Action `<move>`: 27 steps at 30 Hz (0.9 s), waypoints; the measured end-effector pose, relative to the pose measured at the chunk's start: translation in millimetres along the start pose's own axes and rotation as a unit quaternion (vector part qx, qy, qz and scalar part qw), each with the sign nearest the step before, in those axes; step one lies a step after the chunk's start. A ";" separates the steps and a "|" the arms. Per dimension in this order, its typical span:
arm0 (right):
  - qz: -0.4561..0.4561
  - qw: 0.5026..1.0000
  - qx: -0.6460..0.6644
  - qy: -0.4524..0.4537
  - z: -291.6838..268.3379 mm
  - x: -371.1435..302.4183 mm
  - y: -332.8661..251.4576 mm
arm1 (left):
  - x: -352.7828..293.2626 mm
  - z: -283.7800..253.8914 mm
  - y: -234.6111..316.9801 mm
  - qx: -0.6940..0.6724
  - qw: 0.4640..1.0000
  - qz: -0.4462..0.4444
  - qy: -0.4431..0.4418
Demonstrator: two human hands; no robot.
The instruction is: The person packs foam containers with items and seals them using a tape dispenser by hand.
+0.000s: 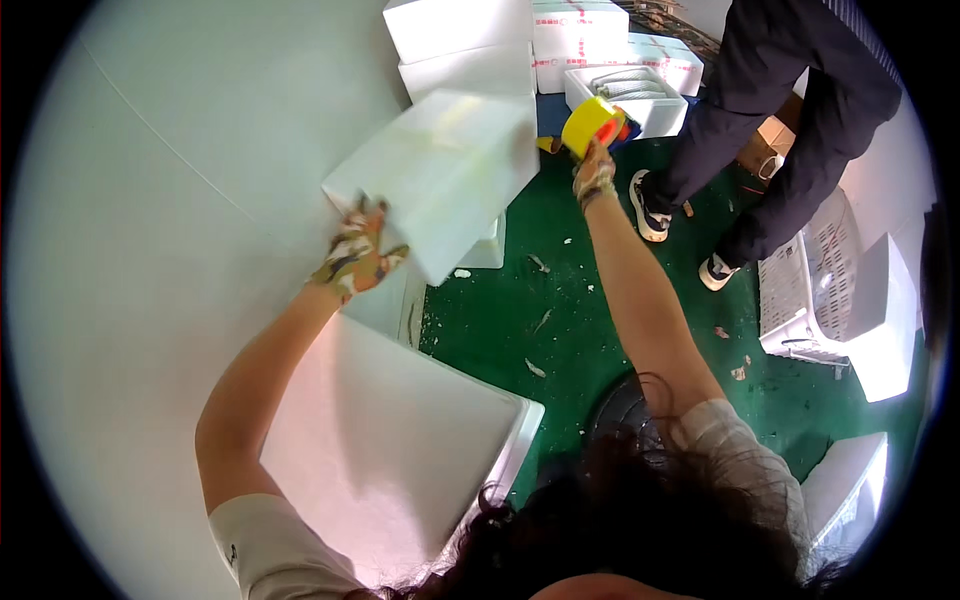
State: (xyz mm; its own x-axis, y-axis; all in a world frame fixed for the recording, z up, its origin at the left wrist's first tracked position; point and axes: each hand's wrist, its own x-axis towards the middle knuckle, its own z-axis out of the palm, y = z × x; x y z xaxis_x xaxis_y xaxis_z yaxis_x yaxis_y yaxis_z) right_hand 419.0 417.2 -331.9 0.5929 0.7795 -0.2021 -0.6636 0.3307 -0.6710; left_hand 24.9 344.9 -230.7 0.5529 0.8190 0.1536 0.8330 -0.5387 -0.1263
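Now my right grip (596,172) holds a yellow tape roll (583,123); my left grip (357,252) is wide at the near end of a white box (440,160), by the left edge of the green floor (485,315).

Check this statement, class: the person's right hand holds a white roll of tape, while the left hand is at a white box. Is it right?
Not quite: the roll of tape is yellow, not white, as the head view shows. The right hand holds it, while the left hand is at a white box.
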 end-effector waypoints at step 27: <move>-0.210 0.833 -0.381 -0.341 -126.2 -334.0 33.0 | -432.7 -24.8 131.1 -0.719 0.438 -0.334 0.424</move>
State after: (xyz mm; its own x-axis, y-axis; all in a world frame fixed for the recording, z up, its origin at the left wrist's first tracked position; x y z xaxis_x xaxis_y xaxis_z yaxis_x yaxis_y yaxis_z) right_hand 256.7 100.6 -376.5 0.1305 0.8866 0.4437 0.1731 0.4203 -0.8907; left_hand -104.6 -84.9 -289.3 -0.5232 0.8491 0.0725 -0.3703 -0.3031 0.8781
